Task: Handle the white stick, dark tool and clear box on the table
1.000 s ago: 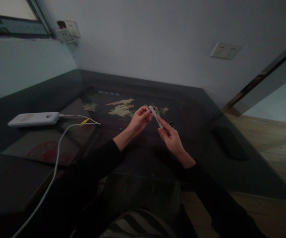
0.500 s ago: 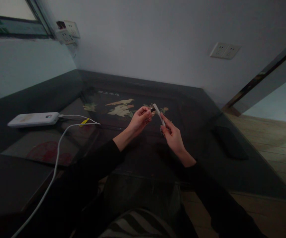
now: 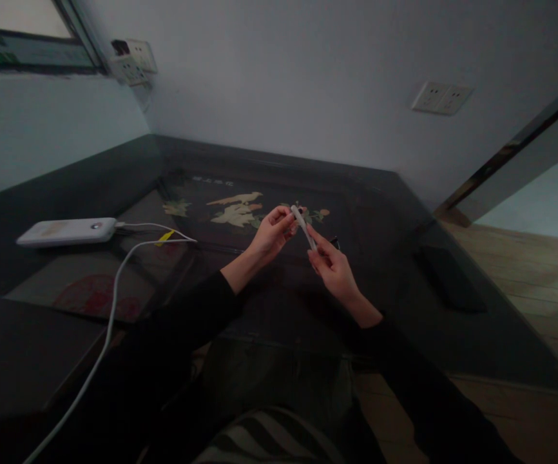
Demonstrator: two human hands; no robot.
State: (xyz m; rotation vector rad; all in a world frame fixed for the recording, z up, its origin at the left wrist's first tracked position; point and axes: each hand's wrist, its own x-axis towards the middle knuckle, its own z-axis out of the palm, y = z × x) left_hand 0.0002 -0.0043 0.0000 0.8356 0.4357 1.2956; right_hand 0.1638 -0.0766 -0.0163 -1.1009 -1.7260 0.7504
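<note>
My right hand [image 3: 334,267] is closed round the lower part of a slim whitish stick [image 3: 303,225], which slants up and to the left above the dark table. At its upper end, the fingers of my left hand [image 3: 273,233] are pinched together against the stick. A small dark bit shows just beside that tip, too small to name. Past the knuckles of my right hand a thin dark piece with a shiny edge [image 3: 336,243] sticks out; most of it is hidden.
On the left of the dark glass-topped table [image 3: 380,212] lies a white power bank [image 3: 66,232], its white cable [image 3: 113,303] running toward me with a yellow tag [image 3: 165,238]. A flat black object [image 3: 450,280] lies at the right. Wall sockets [image 3: 442,98] are behind.
The stick's upper end has shifted left against my left fingers, and the dark bit between them now shows beyond the stick. My right hand has turned slightly; the shiny-edged piece shows higher and farther right.
</note>
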